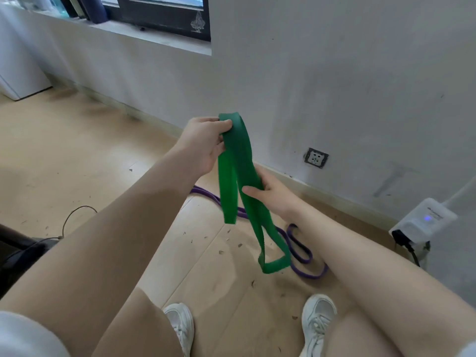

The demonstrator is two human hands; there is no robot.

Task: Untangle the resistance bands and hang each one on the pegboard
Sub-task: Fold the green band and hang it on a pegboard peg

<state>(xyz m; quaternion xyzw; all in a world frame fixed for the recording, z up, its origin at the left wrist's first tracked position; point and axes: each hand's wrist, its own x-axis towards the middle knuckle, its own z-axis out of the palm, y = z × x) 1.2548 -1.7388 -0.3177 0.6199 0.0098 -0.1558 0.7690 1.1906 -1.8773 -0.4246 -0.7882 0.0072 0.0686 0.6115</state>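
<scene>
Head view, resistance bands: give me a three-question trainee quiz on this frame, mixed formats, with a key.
1. True or false: the green band lies wholly on the floor.
2. Which hand holds the band's top fold? A) left hand B) right hand
3. Fill in: the band left on the wooden floor is ____ in colour.

Key: 1 false, both hands hold it up. 2 A; the right hand's grip is lower, on one strand. 3 purple; the purple band lies behind the green one. No pegboard is in view.

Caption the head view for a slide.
Both hands, left and right, hold green band; purple band lies on floor.
</scene>
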